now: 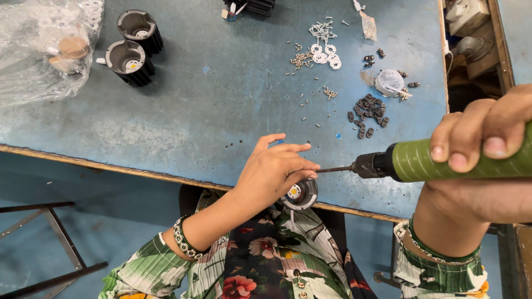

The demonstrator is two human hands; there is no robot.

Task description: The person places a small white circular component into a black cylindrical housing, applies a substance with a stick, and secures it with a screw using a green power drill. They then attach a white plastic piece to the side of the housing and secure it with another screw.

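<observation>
1. Your left hand (274, 174) pins the round black housing (301, 195) at the tabletop (210, 111) edge, lower centre.
2. Your right hand (485, 138) is wrapped around the green screwdriver (421, 161).
3. The housing looks rigid and finned: grip the rim.

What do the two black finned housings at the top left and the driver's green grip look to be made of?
Finned housings: probably cast metal with a matte black coat, given the rigid fins and dull grey inside. Green grip of the driver in the right hand: likely wound tape or ribbed plastic; fine diagonal lines show.
</observation>
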